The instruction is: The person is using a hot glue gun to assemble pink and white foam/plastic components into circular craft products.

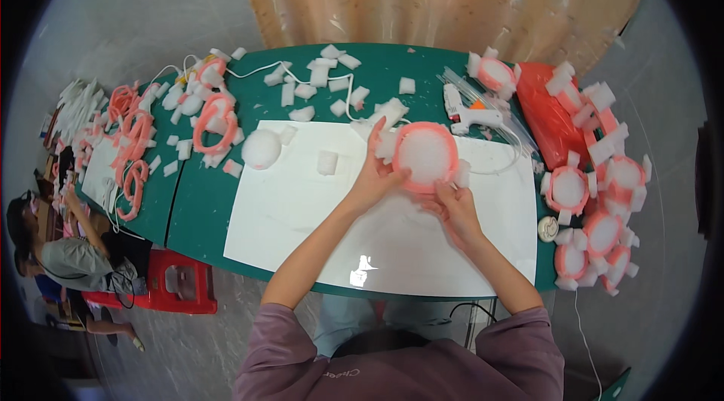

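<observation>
A round foam piece [427,155], white in the middle with a pink ring around it, is held over a white sheet [302,212] on the green table [204,212]. My left hand [375,175] grips its left side, fingers up along the rim by a small white foam block. My right hand [451,205] pinches its lower right edge, where another white block [461,172] sits against the ring. A white foam ball [261,148] and a loose white foam cube [326,162] lie on the sheet to the left.
A white glue gun [469,112] lies behind the piece, its cord looping over the sheet. Several finished pink rings with white blocks [596,212] are piled at the right by a red bag [550,118]. Foam scraps and pink rings [215,123] litter the left. A person sits at far left by a red stool [177,280].
</observation>
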A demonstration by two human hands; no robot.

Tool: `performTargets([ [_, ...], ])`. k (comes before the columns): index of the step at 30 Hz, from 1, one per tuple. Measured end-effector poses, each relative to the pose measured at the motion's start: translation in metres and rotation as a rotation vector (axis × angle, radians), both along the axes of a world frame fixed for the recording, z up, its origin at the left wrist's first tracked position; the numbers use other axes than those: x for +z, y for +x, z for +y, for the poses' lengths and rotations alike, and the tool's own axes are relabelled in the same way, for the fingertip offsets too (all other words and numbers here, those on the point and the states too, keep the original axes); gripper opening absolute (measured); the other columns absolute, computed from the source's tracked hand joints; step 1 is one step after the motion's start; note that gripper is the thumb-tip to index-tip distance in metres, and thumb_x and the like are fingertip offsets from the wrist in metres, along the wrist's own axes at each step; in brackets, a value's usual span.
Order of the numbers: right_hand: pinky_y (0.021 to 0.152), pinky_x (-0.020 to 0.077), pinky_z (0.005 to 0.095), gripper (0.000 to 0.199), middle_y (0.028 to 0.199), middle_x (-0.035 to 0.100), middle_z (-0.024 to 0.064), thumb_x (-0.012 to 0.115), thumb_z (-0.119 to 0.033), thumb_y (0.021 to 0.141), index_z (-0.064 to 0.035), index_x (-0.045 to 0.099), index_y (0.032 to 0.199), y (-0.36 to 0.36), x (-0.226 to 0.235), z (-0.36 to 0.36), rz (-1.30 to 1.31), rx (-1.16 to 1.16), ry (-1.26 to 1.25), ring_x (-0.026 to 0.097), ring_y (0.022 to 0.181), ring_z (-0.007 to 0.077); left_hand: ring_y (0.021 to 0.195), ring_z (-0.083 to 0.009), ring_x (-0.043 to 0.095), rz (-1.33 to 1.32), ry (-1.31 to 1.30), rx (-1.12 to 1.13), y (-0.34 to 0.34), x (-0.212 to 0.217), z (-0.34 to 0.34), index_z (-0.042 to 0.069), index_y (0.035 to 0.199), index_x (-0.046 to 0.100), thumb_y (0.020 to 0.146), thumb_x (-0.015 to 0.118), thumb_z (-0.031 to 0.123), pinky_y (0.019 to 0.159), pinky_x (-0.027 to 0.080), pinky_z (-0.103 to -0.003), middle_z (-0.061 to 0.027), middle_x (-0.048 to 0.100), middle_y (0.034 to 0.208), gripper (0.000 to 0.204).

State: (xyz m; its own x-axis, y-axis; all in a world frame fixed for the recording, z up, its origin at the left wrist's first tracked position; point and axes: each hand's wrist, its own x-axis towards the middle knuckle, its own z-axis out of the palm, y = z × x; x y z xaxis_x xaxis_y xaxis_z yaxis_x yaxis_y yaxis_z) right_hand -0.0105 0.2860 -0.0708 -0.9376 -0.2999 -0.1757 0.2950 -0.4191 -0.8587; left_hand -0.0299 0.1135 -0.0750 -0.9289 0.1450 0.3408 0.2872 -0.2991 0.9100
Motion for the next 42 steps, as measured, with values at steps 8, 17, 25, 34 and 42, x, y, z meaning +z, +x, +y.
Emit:
performTargets([
  [8, 0.061, 0.0512, 0.0270, 0.031, 0.087, 0.058, 0.0138, 0.049, -0.015, 0.086, 0.0037, 0.038, 0.108, 0.002, 0.003, 0.002, 0.081, 0.133, 0.194, 0.061, 0.075, 0.0209, 0.082, -0.0028, 0.050, -0.233, -0.063, 0.120, -0.002, 0.017, -0.012, 0.017, 0.135, 0.021, 0.083, 0.052, 0.010, 0.056, 0.044, -0.015, -0.0005, 0.050, 0.110, 0.061],
  [17, 0.054, 0.0477, 0.0237, 0.023, 0.075, 0.062, 0.0045, 0.049, -0.021, 0.086, -0.0013, 0.061, 0.090, 0.020, 0.032, -0.004, 0.299, 1.071, 0.468, 0.058, 0.062, 0.0105, 0.098, -0.0086, 0.045, -0.166, -0.464, -0.010, -0.015, 0.055, -0.050, 0.014, 0.133, 0.024, 0.083, 0.052, 0.015, 0.080, 0.038, -0.023, -0.0050, 0.048, 0.113, 0.057],
  [25, 0.054, 0.0448, 0.0319, 0.024, 0.071, 0.058, 0.0151, 0.053, -0.020, 0.080, -0.0049, 0.054, 0.098, 0.179, 0.105, -0.077, 1.049, 1.174, -0.100, 0.059, 0.064, 0.0252, 0.078, -0.0074, 0.050, -0.426, -0.336, -0.001, -0.008, 0.042, -0.054, 0.008, 0.114, 0.041, 0.084, 0.052, 0.021, 0.074, 0.040, -0.020, 0.0006, 0.054, 0.087, 0.034],
  [34, 0.050, 0.0438, 0.0383, 0.024, 0.063, 0.055, 0.0146, 0.047, -0.023, 0.082, -0.0031, 0.054, 0.071, 0.204, 0.150, -0.087, 1.239, 1.204, -0.041, 0.056, 0.058, 0.0296, 0.089, -0.0089, 0.052, -0.453, -0.179, 0.008, 0.007, 0.035, -0.053, 0.005, 0.115, 0.043, 0.081, 0.055, 0.015, 0.076, 0.042, -0.021, -0.0036, 0.055, 0.093, 0.037],
  [42, 0.060, 0.0463, 0.0310, 0.024, 0.086, 0.056, 0.0094, 0.057, -0.010, 0.073, -0.0027, 0.052, 0.095, 0.101, 0.120, -0.047, 1.148, 0.943, -0.011, 0.055, 0.063, 0.0198, 0.085, -0.0123, 0.055, -0.216, -0.418, 0.110, 0.004, 0.028, -0.049, 0.004, 0.118, 0.039, 0.067, 0.063, 0.005, 0.073, 0.044, -0.022, -0.0060, 0.057, 0.091, 0.057],
])
